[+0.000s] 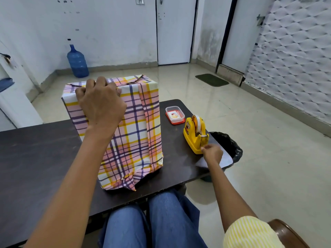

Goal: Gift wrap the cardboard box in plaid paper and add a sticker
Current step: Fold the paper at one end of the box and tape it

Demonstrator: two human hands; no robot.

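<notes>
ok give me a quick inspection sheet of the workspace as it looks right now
surface: dark table, with the box standing on it
job's things: plaid-wrapped box upright, folded ends showing; yellow tape dispenser to its right; sticker tub behind the dispenser
clutter: white sheet at the table's right edge; black-lined bin beside it
hands: left hand grips the box's top edge; right hand at the dispenser's cutter, tape pinch unclear
cables: nothing seen
surroundings: blue water jug, green doormat, closed doors, glossy floor
</notes>
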